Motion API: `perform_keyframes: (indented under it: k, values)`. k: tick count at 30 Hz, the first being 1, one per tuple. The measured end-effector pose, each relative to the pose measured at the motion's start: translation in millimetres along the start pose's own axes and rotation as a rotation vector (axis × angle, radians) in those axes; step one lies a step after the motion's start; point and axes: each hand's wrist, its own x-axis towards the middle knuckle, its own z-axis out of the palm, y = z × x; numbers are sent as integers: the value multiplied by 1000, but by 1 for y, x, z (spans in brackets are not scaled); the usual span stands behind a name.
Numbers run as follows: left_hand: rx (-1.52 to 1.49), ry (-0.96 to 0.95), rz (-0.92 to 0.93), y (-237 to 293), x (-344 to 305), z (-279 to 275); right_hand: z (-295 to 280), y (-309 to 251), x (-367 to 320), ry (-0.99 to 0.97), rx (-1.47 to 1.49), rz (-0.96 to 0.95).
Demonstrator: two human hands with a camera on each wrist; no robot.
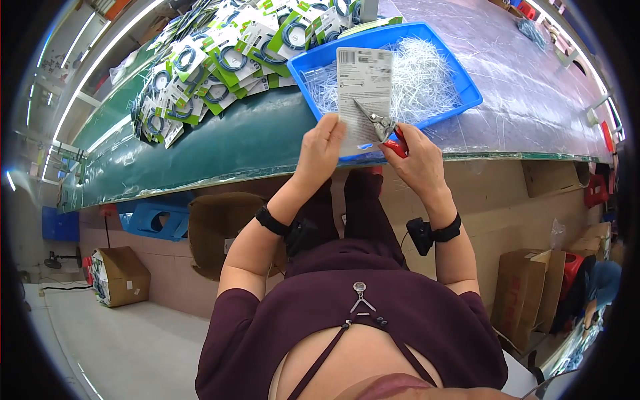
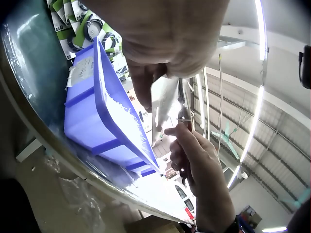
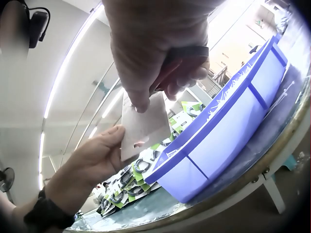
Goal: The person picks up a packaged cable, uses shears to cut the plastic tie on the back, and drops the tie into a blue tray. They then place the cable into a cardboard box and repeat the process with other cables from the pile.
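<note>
In the head view my left hand (image 1: 320,150) pinches the lower left edge of a printed packaging card (image 1: 364,73), whose barcode side faces me. My right hand (image 1: 421,159) grips red-handled snips (image 1: 382,125), their pointed metal blades lying across the front of the card. The card stands upright over the near side of a blue bin (image 1: 471,101) filled with thin white plastic pieces (image 1: 427,77). A hang slot shows near the card's bottom edge. From the right wrist, the card (image 3: 141,124) spans between both hands, and my right hand covers most of the snips.
Left of the bin, a large pile of carded blue cable coils (image 1: 230,59) covers the green table top (image 1: 220,143). A cardboard box (image 1: 217,233) and a blue plastic stool (image 1: 155,221) are under the table's edge. More cartons (image 1: 523,293) stand at the right.
</note>
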Motion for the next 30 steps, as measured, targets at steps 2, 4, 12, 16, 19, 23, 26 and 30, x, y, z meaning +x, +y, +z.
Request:
perform_keyframes:
  k: [2,4,12,16,19,23,26,30]
  values:
    - [-108,25,-101,-9,5,-4,-6,-3,-2,-10,0,11]
    - [-155,46,-149,-16,10,-6,-15,-5,-4,11,108,69]
    - [-1680,-180,-458,-34,14,-15,-19,-21,-2,63,288,-68]
    - [-1718,-226,-427,-30,8,-5,0,-35,-7,14,151,-113]
    - [-1567,-276,-340,-33,9,-3,4,-36,-8,33,66,-130]
    - [-1475,-221,-394,-38,3,0,2,-41,-2,77,-1,-162]
    - [-1452,-255,-392,-40,0,1,-7,-50,5,94,14,-158]
    - [-1395,-43,-666,-32,-6,9,-13,-61,15,92,23,-148]
